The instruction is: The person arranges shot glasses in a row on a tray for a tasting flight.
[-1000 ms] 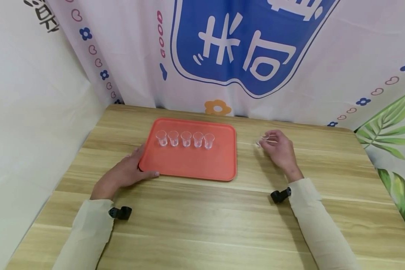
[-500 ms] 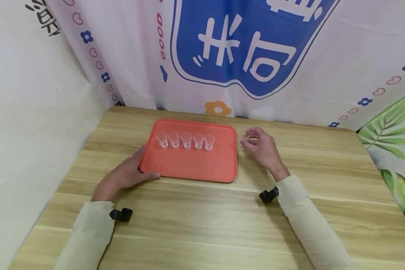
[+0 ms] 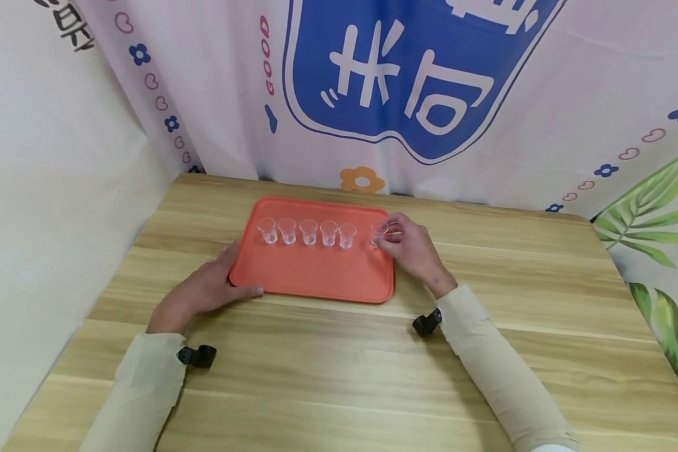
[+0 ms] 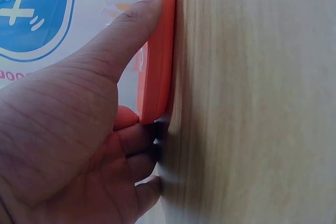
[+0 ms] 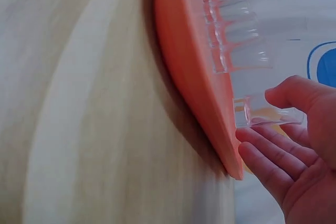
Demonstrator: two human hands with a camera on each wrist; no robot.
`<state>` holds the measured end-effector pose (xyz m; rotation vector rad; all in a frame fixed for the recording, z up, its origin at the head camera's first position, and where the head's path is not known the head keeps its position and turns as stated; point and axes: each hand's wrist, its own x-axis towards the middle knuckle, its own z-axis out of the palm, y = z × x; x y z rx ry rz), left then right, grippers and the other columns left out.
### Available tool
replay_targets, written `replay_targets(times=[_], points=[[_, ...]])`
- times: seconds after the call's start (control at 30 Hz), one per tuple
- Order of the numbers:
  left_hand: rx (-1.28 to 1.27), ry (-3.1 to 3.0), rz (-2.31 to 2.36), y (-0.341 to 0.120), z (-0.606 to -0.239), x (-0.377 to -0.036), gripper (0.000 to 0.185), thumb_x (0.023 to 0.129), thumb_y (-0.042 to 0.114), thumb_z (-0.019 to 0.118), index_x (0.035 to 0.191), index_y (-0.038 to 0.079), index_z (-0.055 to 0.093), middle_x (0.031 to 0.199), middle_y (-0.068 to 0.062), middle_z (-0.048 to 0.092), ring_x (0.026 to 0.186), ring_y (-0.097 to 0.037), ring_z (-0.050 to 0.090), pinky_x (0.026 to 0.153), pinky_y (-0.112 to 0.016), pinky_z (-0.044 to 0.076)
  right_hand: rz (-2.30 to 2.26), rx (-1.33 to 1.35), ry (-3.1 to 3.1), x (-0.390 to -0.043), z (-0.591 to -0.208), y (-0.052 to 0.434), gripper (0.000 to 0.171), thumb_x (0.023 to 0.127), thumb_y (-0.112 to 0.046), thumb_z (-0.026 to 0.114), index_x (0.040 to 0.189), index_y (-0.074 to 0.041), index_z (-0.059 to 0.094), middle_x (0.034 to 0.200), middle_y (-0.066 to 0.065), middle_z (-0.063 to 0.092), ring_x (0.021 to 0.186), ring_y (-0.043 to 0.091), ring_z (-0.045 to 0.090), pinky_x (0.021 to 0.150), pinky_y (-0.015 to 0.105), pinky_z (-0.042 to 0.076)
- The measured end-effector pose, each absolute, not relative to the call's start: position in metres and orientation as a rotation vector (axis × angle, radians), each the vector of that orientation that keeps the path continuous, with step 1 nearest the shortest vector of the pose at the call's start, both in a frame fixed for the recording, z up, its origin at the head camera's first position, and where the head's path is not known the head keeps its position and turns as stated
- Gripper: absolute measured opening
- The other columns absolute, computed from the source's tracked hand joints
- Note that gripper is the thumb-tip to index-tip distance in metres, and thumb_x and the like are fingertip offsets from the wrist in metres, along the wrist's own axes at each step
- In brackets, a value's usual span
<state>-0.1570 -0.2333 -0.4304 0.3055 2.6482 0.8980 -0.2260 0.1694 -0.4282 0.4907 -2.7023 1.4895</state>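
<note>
An orange tray [image 3: 316, 276] lies on the wooden table, with several small clear plastic cups [image 3: 307, 231] standing in a row along its far side. My right hand [image 3: 407, 248] pinches one more clear cup [image 3: 378, 233] and holds it over the tray's right end, just right of the row; the right wrist view shows this cup [image 5: 262, 111] between thumb and fingers, close to the tray [image 5: 189, 77]. My left hand [image 3: 209, 289] rests at the tray's near left corner, thumb along the front rim [image 4: 157, 51].
The wooden table [image 3: 339, 376] is bounded by a printed curtain [image 3: 407, 94] at the back and a white wall [image 3: 45, 188] on the left. A small black camera sits on each wrist.
My right hand has carried the clear cup leftward from the bare table to above the tray's right end. The left hand has stayed at the tray's corner.
</note>
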Motion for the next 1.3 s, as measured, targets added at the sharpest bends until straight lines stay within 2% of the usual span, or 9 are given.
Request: replay_targets(times=[0.43,1.17,1.3], points=[[0.274,2.647,0.889,-0.233,-0.431,-0.157,0.118,0.089,0.062,0.073,0.167,0.014,-0.002,0.168,-0.024,0.012,0.15,-0.05,0.019,0.114,-0.069,0.025,1.482,0.55,-2.785,-0.23,-0.429,0.156,0.025,0.092,-0.004,0.078,0.111,-0.004,0.061,0.107,0.01,0.071,0.099,0.024,0.073,0.083,0.032,0.06],[0.276,2.646,0.89,-0.234,-0.429,-0.156,0.118,0.089,0.06,0.074,0.167,0.013,-0.001,0.168,-0.025,0.013,0.15,-0.049,0.018,0.115,-0.069,0.024,1.419,0.561,-2.829,-0.23,-0.432,0.152,0.03,0.092,-0.005,0.078,0.118,-0.003,0.062,0.113,0.011,0.071,0.101,0.025,0.073,0.086,0.033,0.059],[0.291,2.645,0.898,-0.234,-0.428,-0.155,0.117,0.089,0.059,0.074,0.167,0.012,0.0,0.168,-0.026,0.013,0.15,-0.049,0.018,0.115,-0.069,0.024,1.398,0.577,-2.83,-0.23,-0.432,0.153,0.037,0.091,-0.006,0.079,0.123,-0.001,0.061,0.118,0.014,0.069,0.103,0.025,0.073,0.088,0.034,0.059]])
